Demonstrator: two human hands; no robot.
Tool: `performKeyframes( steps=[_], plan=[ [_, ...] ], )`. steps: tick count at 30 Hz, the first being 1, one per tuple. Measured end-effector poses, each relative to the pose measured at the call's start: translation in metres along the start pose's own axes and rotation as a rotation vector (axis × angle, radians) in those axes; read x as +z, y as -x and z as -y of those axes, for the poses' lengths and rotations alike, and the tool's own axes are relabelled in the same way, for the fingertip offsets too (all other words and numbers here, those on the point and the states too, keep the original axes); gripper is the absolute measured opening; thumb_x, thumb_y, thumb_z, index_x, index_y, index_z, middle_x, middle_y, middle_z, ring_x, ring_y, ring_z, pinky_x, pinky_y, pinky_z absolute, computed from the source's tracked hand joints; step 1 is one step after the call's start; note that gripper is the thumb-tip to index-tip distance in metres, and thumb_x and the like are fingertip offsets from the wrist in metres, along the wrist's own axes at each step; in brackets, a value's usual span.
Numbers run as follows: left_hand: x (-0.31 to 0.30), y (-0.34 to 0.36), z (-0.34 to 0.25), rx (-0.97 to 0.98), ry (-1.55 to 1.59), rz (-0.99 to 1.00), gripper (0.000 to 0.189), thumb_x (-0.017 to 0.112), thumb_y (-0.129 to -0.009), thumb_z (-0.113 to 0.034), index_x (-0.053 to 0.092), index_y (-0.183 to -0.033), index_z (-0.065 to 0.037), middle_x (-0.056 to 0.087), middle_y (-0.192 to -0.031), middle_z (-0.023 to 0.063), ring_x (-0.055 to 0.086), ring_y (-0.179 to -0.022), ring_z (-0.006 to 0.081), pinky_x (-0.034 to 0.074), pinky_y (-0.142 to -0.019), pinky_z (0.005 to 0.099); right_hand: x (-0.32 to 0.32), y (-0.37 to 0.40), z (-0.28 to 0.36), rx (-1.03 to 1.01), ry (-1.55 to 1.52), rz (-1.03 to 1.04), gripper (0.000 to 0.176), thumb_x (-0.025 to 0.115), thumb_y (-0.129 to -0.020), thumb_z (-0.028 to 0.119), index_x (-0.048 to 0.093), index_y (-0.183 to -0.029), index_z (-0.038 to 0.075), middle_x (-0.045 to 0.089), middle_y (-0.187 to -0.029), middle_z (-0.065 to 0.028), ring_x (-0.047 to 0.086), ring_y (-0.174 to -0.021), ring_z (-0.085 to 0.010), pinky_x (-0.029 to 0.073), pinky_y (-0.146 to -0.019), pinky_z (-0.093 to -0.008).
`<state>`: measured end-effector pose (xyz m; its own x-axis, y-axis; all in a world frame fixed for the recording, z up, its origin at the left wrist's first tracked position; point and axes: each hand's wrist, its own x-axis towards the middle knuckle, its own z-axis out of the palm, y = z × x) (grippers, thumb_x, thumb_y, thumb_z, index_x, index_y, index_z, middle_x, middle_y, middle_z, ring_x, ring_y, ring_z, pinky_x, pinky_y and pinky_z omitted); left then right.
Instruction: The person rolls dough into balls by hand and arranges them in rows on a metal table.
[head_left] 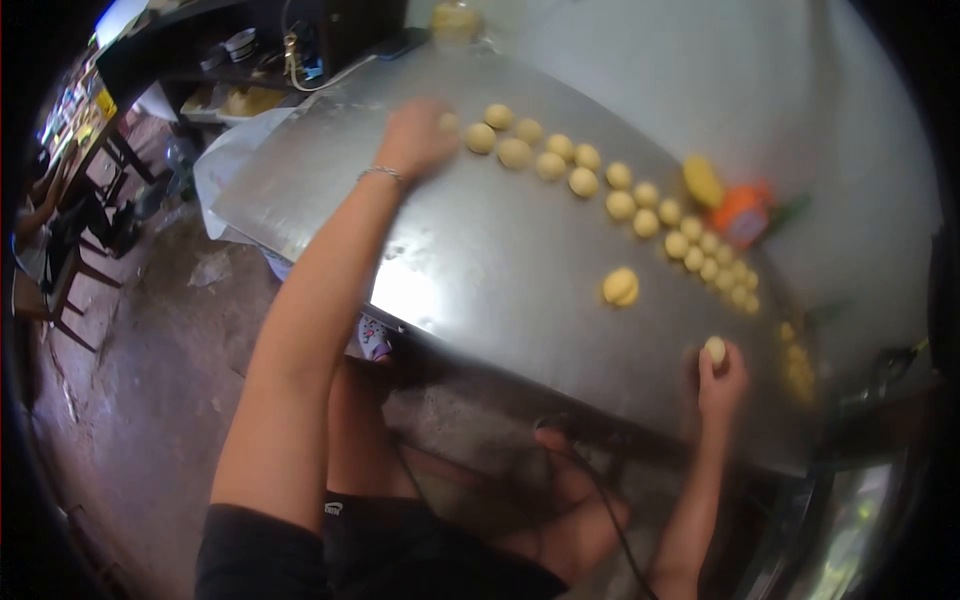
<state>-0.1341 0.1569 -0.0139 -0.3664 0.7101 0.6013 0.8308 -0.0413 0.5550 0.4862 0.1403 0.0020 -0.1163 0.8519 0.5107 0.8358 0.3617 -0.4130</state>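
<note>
Yellow balls (583, 182) sit on the metal table (520, 270); my right hand (724, 380) pinches one ball (715, 350), my left hand (420, 137) touches another ball (449, 123), too blurry to tell its grip.

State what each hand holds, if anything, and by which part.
The right hand holds a dough ball by its lower sides. The left hand is at another ball; blur hides any hold.

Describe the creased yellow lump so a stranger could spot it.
Start at the shiny metal table and find the long band of small yellow balls near the wall. The lump lies between that band and the person's right hand. Unlike the smooth balls, it has a crease across it and sits apart from them.
</note>
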Motion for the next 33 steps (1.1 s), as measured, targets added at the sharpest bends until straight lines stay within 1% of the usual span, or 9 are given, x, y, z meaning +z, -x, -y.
performKeyframes(
  steps=[3,8,10,12,17,19,22,28,33],
  plan=[
    [-0.009,0.001,-0.008,-0.06,-0.021,0.098,0.038,0.078,-0.085,-0.029,0.077,-0.116,-0.007,0.073,-0.12,0.0206,0.065,-0.118,0.0399,0.05,-0.106,0.0495,0.012,-0.02,0.01,-0.056,-0.083,-0.059,0.033,0.082,-0.091,0.016,0.072,-0.117,-0.002,0.074,-0.108,-0.0128,0.07,-0.099,-0.0239,0.056,-0.093,-0.0379],
    [-0.011,0.001,-0.015,-0.066,-0.123,0.139,0.033,0.078,-0.09,-0.031,0.076,-0.113,-0.007,0.068,-0.118,0.0175,0.06,-0.119,0.0381,0.049,-0.104,0.0477,0.063,-0.093,0.192,-0.335,-0.268,0.008,0.034,0.083,-0.09,0.014,0.071,-0.118,-0.002,0.07,-0.106,-0.0097,0.067,-0.101,-0.0219,0.054,-0.093,-0.0346],
    [-0.014,0.002,-0.016,-0.065,-0.104,0.128,0.035,0.077,-0.089,-0.031,0.076,-0.113,-0.006,0.068,-0.117,0.0185,0.06,-0.118,0.0388,0.049,-0.104,0.0477,0.105,-0.129,0.247,-0.363,-0.472,0.159,0.037,0.084,-0.088,0.017,0.072,-0.118,0.0,0.069,-0.107,-0.0112,0.067,-0.102,-0.0256,0.054,-0.092,-0.0368],
    [-0.011,0.003,-0.012,-0.059,-0.047,0.052,0.034,0.077,-0.087,-0.029,0.076,-0.112,-0.006,0.068,-0.116,0.0189,0.061,-0.117,0.0395,0.049,-0.103,0.0479,0.142,-0.159,0.301,-0.535,-0.325,0.211,0.04,0.083,-0.086,0.024,0.073,-0.119,0.002,0.07,-0.11,-0.0151,0.068,-0.102,-0.0325,0.055,-0.093,-0.0419],
    [-0.005,0.003,-0.009,-0.046,0.084,-0.084,0.029,0.072,-0.078,-0.022,0.075,-0.098,-0.002,0.067,-0.108,0.0238,0.061,-0.11,0.0441,0.049,-0.1,0.052,0.237,-0.214,0.377,-0.633,-0.193,0.402,0.047,0.077,-0.086,0.038,0.075,-0.123,0.008,0.076,-0.116,-0.019,0.068,-0.111,-0.0423,0.054,-0.099,-0.0512],
    [-0.009,0.001,-0.011,-0.065,0.063,-0.027,0.026,0.071,-0.076,-0.02,0.074,-0.095,-0.003,0.067,-0.105,0.0237,0.06,-0.107,0.0447,0.049,-0.098,0.0526,0.263,-0.226,0.389,-0.625,-0.153,0.447,0.047,0.076,-0.086,0.038,0.076,-0.124,0.009,0.077,-0.119,-0.0189,0.068,-0.114,-0.0426,0.054,-0.1,-0.0517],
    [-0.01,-0.001,-0.011,-0.088,0.054,0.017,0.026,0.07,-0.075,-0.019,0.074,-0.095,-0.003,0.067,-0.103,0.0233,0.061,-0.106,0.0449,0.05,-0.098,0.0527,0.274,-0.235,0.405,-0.588,0.152,0.743,0.054,0.078,-0.089,0.028,0.069,-0.14,0.012,0.07,-0.124,-0.0183,0.063,-0.121,-0.0389,0.05,-0.11,-0.0467],
    [-0.023,-0.004,-0.023,-0.086,0.024,0.075,0.031,0.071,-0.075,-0.019,0.076,-0.101,-0.003,0.069,-0.106,0.0222,0.061,-0.108,0.0447,0.05,-0.099,0.0519,0.235,-0.234,0.369,-0.682,-0.051,0.459,0.06,0.074,-0.089,0.017,0.063,-0.149,0.015,0.07,-0.128,-0.0135,0.061,-0.123,-0.0373,0.046,-0.114,-0.0468],
    [-0.007,-0.002,-0.007,-0.028,0.021,-0.01,0.036,0.07,-0.076,-0.016,0.074,-0.11,-0.004,0.07,-0.115,0.0243,0.062,-0.11,0.0442,0.05,-0.101,0.0519,0.139,-0.19,0.253,-0.573,-0.142,0.284,0.048,0.073,-0.092,0.018,0.068,-0.138,0.008,0.071,-0.133,-0.0178,0.061,-0.128,-0.0414,0.045,-0.114,-0.0513]
  ],
)
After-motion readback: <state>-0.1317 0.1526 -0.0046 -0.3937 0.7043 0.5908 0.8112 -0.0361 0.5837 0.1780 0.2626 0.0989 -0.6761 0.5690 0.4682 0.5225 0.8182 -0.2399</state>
